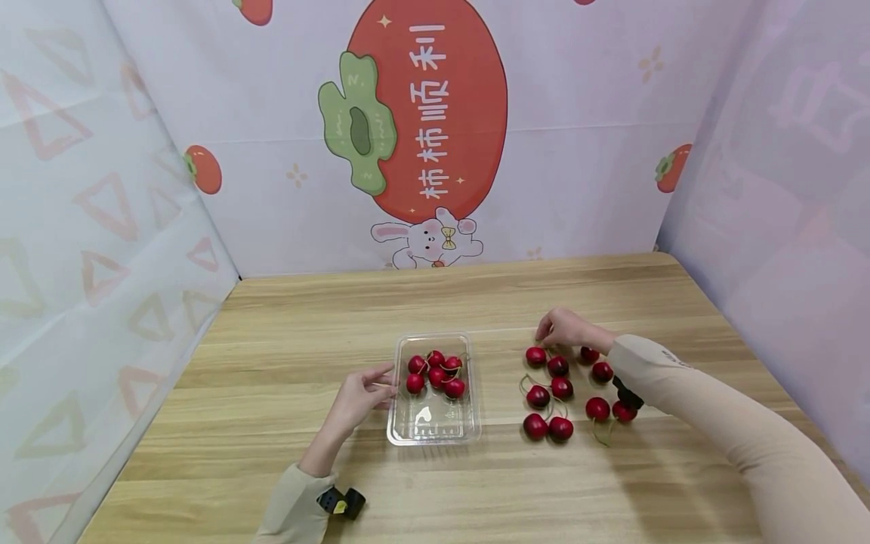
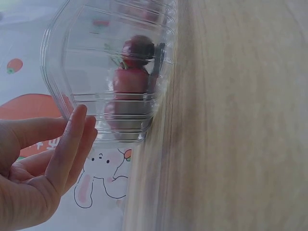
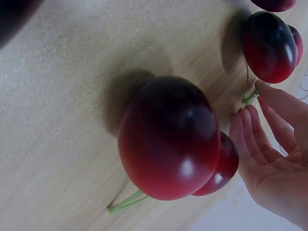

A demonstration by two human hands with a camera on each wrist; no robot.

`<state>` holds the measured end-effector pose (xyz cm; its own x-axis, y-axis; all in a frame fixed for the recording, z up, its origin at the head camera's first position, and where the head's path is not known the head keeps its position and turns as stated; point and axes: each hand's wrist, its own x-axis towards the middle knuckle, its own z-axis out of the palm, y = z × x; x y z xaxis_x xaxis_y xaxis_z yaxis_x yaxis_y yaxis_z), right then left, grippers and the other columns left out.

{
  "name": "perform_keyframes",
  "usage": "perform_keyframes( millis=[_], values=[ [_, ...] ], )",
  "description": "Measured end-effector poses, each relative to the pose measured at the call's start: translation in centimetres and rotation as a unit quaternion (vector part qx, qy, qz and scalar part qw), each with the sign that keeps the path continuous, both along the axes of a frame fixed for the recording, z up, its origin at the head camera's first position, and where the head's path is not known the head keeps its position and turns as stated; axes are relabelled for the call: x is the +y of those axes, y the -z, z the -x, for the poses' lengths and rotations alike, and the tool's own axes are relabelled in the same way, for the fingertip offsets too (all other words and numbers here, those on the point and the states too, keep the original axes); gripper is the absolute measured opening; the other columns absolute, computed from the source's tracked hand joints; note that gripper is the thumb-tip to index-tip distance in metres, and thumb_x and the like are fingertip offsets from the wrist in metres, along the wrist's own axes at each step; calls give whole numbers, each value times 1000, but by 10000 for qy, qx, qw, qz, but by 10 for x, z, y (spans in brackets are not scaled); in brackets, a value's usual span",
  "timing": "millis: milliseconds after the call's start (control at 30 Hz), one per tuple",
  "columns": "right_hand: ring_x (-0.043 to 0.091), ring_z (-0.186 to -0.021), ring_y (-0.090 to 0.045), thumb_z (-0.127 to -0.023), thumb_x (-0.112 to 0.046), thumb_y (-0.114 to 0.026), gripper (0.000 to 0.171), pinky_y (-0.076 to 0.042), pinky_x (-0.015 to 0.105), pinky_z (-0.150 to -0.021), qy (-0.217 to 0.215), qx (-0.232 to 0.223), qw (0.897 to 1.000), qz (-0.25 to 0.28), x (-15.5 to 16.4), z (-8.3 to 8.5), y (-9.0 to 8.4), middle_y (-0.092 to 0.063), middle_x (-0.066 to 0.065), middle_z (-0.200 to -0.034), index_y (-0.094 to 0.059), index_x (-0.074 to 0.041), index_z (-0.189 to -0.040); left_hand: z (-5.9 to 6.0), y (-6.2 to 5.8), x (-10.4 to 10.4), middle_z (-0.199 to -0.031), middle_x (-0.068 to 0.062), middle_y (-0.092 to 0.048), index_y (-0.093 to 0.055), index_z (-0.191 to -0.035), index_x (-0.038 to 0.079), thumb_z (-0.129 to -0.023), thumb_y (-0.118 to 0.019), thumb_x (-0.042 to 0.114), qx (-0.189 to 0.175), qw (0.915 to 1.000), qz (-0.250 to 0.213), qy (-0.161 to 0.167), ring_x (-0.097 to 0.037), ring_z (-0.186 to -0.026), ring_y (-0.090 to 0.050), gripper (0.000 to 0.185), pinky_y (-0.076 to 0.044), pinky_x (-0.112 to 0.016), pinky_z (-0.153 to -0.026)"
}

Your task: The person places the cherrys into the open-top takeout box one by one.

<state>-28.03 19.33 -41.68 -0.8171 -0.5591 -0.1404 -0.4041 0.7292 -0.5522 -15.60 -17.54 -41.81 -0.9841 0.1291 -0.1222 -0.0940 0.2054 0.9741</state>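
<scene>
A clear plastic container [image 1: 435,415] lies on the table with several red cherries [image 1: 437,376] inside, near its far end. My left hand [image 1: 359,397] is at the container's left side, its nearly straight fingertips right at the rim; the left wrist view shows the fingers [image 2: 72,139] against the clear wall. My right hand [image 1: 566,329] reaches down behind the loose cherries. In the right wrist view, a green stem [image 3: 250,97] shows between the thumb and the extended fingers, which stand a little apart. A dark red cherry [image 3: 270,47] hangs over that stem in this view.
Several loose cherries [image 1: 535,427] lie in stemmed pairs right of the container, some under the right forearm. A patterned cloth [image 1: 578,136] rises behind the table's far edge, with more cloth on both sides. Bare wood [image 1: 285,340] extends left of the container.
</scene>
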Motion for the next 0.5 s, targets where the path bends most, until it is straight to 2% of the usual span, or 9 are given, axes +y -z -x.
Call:
perform_keyframes(
  millis=[267, 500],
  values=[
    [9, -57, -47, -74, 1, -64, 5, -43, 18, -50, -4, 40, 10000, -37, -1, 2, 3, -63, 6, -68, -66, 5, -75, 0, 1, 0, -98, -29, -58, -45, -120, -14, -78, -56, -11, 28, 10000, 78, -31, -32, -79, -63, 44, -58, -29, -63],
    [11, -57, -49, -74, 3, -63, 4, -42, 18, -50, 63, -22, 10000, -11, -2, 1, 1, -63, 8, -68, -66, 4, -75, -1, 0, 1, -98, -30, -58, -44, -120, -15, -78, -57, -10, 74, 9999, 90, -44, -31, -78, -63, 44, -58, -31, -63]
  ],
)
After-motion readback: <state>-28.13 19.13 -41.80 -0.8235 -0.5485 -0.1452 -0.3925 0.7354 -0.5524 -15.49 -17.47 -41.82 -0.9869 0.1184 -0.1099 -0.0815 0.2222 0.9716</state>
